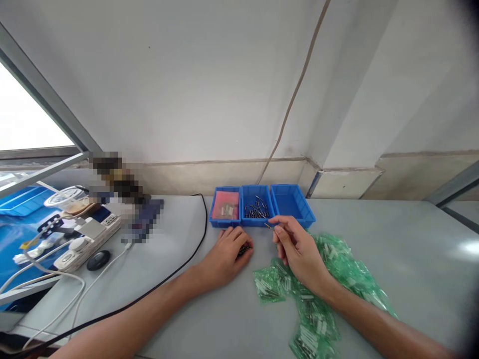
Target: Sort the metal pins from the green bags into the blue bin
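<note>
My left hand [227, 255] rests on the grey table, its fingers curled round several small dark metal pieces [243, 250] that show by the thumb. Between the thumb and fingertips of my right hand [299, 252] is a thin screw-like metal piece [268, 226], its tip pointing left. It is held just in front of the middle blue bin [256, 223], where several similar dark metal pieces [258, 208] lie loose. Green plastic bags [268, 288] with thin metal and white pieces inside lie below and to the right of my right hand.
A left blue bin [226, 224] holds a pink bag [227, 199]; a right blue bin [290, 197] adjoins the middle one. A black cable [179, 267] crosses the table at left. Farther left are a power strip [86, 244] and a black mouse [98, 260]. A wall stands behind.
</note>
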`<state>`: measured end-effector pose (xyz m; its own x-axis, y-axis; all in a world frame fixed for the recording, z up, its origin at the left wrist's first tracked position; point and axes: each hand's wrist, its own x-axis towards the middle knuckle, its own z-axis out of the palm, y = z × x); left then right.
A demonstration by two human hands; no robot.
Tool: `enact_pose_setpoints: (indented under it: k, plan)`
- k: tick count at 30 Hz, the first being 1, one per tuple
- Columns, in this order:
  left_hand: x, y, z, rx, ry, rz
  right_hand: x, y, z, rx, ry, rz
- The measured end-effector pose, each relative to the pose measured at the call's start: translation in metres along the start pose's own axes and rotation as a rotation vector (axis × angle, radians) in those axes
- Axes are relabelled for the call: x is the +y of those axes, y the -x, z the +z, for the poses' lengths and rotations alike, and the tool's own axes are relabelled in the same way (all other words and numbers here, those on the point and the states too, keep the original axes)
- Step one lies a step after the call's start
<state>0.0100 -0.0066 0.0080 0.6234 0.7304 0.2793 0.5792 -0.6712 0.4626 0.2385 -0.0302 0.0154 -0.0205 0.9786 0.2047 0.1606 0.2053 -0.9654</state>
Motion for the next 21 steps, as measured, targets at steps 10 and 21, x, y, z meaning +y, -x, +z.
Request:
enact_pose_setpoints:
  k: [10, 21]
  plan:
    - [0.0002, 0.0002, -0.0015, -0.009, 0.015, 0.003, -0.0039, 0.0004, -0.0003, 0.09, -0.007, -0.01]
    - [0.0009, -0.0001, -0.0015, -0.016, 0.014, 0.001, -0.0065, -0.0016, -0.001, 0.042, 0.042, 0.009]
